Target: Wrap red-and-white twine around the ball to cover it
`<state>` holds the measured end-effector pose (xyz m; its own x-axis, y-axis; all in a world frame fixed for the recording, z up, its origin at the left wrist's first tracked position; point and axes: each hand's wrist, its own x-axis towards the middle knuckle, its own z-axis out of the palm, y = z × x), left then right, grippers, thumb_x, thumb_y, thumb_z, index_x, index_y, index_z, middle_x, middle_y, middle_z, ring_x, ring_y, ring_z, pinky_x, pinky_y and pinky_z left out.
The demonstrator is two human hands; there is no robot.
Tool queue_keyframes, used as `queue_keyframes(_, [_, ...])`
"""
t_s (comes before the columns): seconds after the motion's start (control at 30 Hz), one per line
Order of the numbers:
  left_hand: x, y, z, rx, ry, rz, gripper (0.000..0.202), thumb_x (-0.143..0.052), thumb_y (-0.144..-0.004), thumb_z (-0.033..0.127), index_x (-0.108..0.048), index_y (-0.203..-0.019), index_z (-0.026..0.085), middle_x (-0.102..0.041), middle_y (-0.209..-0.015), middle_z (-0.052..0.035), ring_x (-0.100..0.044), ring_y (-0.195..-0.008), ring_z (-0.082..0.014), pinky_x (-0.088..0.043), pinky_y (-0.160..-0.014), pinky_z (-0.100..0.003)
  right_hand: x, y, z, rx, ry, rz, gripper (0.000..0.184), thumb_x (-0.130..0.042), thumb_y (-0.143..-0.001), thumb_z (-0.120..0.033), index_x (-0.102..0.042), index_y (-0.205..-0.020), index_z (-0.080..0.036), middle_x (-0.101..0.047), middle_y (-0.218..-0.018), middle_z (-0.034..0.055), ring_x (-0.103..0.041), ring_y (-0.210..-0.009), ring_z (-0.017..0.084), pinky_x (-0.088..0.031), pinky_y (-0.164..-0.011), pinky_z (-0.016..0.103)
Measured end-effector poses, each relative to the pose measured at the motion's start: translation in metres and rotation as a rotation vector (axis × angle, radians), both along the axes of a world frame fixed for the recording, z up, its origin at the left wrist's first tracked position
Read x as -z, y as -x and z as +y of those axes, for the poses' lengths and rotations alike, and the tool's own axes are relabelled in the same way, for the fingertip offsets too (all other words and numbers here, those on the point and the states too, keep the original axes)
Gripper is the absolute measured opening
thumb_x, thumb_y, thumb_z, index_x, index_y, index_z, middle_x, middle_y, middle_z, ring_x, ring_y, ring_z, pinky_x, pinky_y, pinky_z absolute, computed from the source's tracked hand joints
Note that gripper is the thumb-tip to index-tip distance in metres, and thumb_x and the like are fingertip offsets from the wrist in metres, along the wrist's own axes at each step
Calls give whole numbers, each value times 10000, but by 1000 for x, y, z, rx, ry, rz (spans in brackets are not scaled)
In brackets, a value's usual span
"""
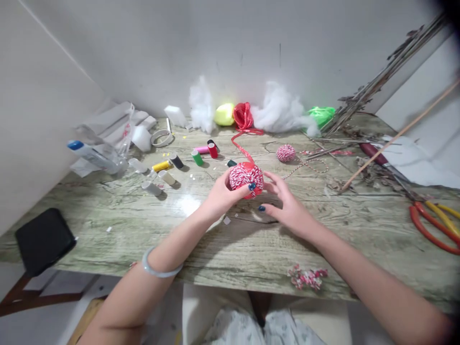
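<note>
My left hand (228,190) is wrapped round a red ball partly covered in red-and-white twine (246,179), its thumb lying across the front. My right hand (285,203) is beside the ball's right side, thumb and fingers apart; whether its fingertips touch the ball I cannot tell. From a smaller ball of red-and-white twine (286,153) on the table, a loose strand (312,162) loops round and runs toward my right fingers, where its end is hidden. A flat red ribbon (241,147) leads from the held ball back to a red bundle (243,116).
Several thread spools, one of them green (197,157), lie at left near a tape roll (162,138) and a glue bottle (91,155). White stuffing (276,110) lines the back. Dry twigs (373,79), a wooden stick (398,136) and orange-handled scissors (427,225) occupy the right.
</note>
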<state>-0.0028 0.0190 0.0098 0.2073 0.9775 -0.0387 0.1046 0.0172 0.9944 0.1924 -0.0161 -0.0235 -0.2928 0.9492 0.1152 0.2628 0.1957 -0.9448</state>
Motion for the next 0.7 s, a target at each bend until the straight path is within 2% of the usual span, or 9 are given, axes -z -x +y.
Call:
queue_keyframes(0.07, [2, -3, -2, 0, -12, -14, 537, -744, -676, 301, -604, -1171, 147, -699, -1081, -98, -647, -935, -196, -515, -833, -311, 4, 10, -6, -38, 86, 62, 744, -704, -830, -356, -267, -1430, -305, -634, -1291, 85, -581, -1215, 240, -415, -1052, 456])
queue_keyframes(0.1, [2, -4, -3, -11, -14, -22, 533, -751, -670, 303, -604, -1159, 148, -694, -1096, -97, -643, -940, -191, -509, -833, -303, 5, 12, -7, -33, 120, 80, 690, -698, -832, -340, -303, -1397, -300, -684, -1180, 61, -634, -1116, 228, -442, -1006, 438])
queue_keyframes(0.17, [4, -5, -3, -42, 5, -36, 524, -750, -680, 322, -598, -1153, 158, -689, -1085, -91, -631, -877, -162, -499, -760, -266, 3, 11, -8, -21, 169, 87, 437, -635, -873, -314, -438, -1262, -276, -718, -922, 1, -677, -882, 192, -475, -886, 388])
queue_keyframes(0.23, [5, -5, -2, -77, 61, -62, 508, -736, -709, 363, -589, -1159, 180, -681, -1024, -65, -584, -731, -111, -445, -612, -215, -1, 8, -6, -27, 179, 58, 143, -563, -917, -325, -563, -1032, -241, -679, -745, -27, -632, -719, 155, -457, -771, 333])
queue_keyframes(0.3, [7, -5, -1, -85, 133, -128, 486, -734, -717, 396, -587, -1137, 200, -653, -920, -22, -492, -605, -67, -347, -503, -183, -6, 4, -5, -44, 173, 24, 182, -537, -934, -381, -605, -879, -220, -648, -677, -27, -569, -646, 136, -418, -686, 301])
queue_keyframes(0.43, [10, -6, -1, 5, 284, -342, 412, -758, -684, 457, -589, -937, 179, -540, -703, 29, -368, -527, -48, -244, -444, -166, -11, 1, -3, -64, 212, 69, 256, -563, -916, -451, -627, -852, -211, -622, -646, -27, -506, -615, 128, -375, -642, 286])
queue_keyframes(0.53, [10, -7, -2, 72, 345, -400, 427, -767, -666, 513, -564, -831, 176, -516, -655, 26, -377, -531, -60, -243, -442, -175, -11, 3, 0, -96, 283, 185, 264, -609, -872, -467, -617, -831, -206, -594, -614, -31, -507, -603, 129, -387, -652, 285])
queue_keyframes(0.7, [8, -4, -3, 228, 375, -354, 476, -756, -676, 581, -563, -820, 171, -535, -652, 3, -453, -544, -81, -270, -455, -196, -13, 2, 3, -124, 368, 281, 290, -696, -799, -460, -600, -797, -186, -593, -665, -26, -490, -590, 107, -399, -648, 264])
